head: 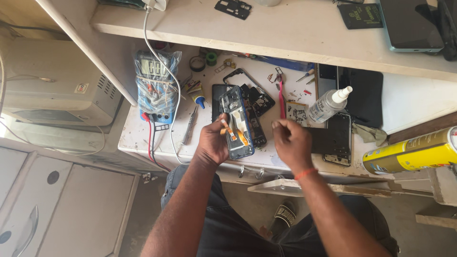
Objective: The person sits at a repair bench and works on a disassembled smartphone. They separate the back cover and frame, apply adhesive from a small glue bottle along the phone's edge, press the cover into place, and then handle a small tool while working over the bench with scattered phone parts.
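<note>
While left hand (213,142) grips opened phone (236,123), right hand (291,141) hovers

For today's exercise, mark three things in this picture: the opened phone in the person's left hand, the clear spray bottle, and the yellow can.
opened phone (236,124), head view, on its exposed inner frame.
spray bottle (325,106), head view, on its clear body.
yellow can (413,153), head view, on its side wall.

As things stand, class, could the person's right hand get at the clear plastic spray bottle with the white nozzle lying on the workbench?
Probably yes: the right hand hovers just left of the clear spray bottle, nothing stands between them, though its fingers look pinched together.
</note>
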Available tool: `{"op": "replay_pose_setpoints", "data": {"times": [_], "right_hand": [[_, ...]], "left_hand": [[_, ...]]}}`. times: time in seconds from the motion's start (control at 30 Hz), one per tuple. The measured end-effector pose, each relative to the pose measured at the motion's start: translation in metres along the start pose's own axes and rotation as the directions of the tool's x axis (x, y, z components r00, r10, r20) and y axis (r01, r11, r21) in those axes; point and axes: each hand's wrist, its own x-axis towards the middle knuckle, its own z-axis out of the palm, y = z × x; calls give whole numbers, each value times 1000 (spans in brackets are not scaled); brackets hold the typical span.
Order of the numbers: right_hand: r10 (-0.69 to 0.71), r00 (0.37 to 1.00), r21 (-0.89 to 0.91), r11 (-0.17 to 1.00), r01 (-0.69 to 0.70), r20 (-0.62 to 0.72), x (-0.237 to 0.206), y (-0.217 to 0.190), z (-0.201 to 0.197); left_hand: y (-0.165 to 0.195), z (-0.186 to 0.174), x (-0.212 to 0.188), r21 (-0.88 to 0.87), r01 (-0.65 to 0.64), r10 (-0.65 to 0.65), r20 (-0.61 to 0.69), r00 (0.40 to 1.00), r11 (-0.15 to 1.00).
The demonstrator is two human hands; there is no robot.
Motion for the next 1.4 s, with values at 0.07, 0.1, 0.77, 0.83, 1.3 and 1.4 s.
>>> {"op": "replay_pose_setpoints", "data": {"times": [0.07, 0.1, 0.77, 0.83, 1.3, 1.4], "right_hand": [[-330, 944, -239, 916, 323, 9, 20, -2, -3], [-482, 875, -349, 813, 465, 44, 31, -4, -3], [-454, 888, -311, 835, 454, 76, 12, -18, -2], [-397, 916, -303, 868, 394, 54, -4, -23, 6], [-367, 927, -319, 890, 326, -76, -9, -14, -22], [-370, 925, -470, 833, 292, -81, -25, -11, -47]], "left_hand": [[-1, 5, -4, 3, -14, 14, -7, 1000, 1000], [-1, 8, -4, 5, -22, 22, -9, 1000, 1000], [3, -5, -3, -73, -90, 94, 62, 994, 993], [3, -11, -5, -82, -89, 94, 58, 994, 993], [5, 12, -7, -17, -48, 49, 47, 998, 999], [4, 18, -7, -67, -40, 51, 182, 982, 997]]}}
